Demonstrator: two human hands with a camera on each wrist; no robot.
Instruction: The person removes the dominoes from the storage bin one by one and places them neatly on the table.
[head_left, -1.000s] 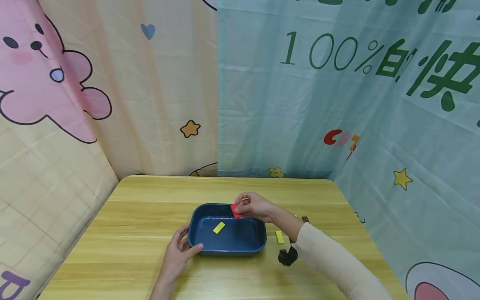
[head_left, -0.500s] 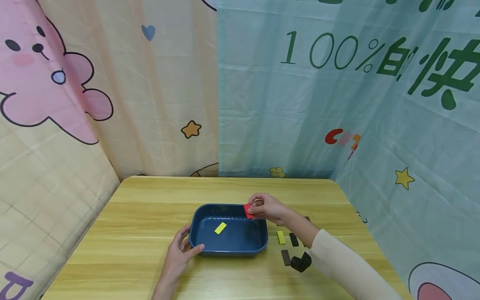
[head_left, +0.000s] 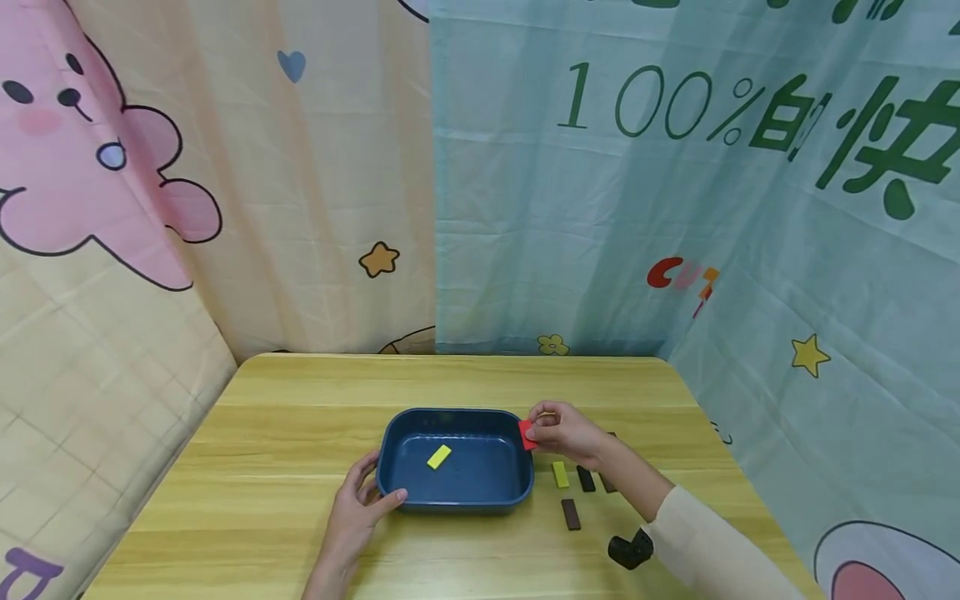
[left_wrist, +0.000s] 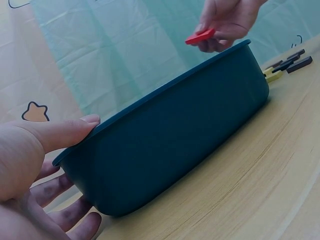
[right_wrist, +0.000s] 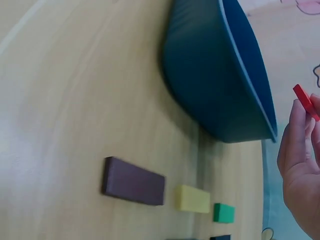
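Observation:
My left hand (head_left: 360, 504) holds the left end of a dark blue rectangular tub (head_left: 480, 479), its thumb on the rim and its fingers along the outer wall, as the left wrist view shows. One small yellow block (head_left: 439, 457) lies on the tub's floor. My right hand (head_left: 566, 432) pinches a flat red block (head_left: 527, 435) between thumb and fingers, raised by the tub's right rim. The left wrist view has this red block (left_wrist: 201, 36) higher than the rim.
Right of the tub lie loose blocks on the table: yellow (head_left: 560, 475), black (head_left: 586, 478), brown (head_left: 571, 514) and green (right_wrist: 223, 213). Some are partly hidden by the right arm. A black device (head_left: 630, 550) sits at the right wrist. Printed curtains (head_left: 525, 250) hang behind the table.
My right hand has moved right, carrying the red block from over the tub to its right rim. More blocks on the table have come into sight. The left hand stays put.

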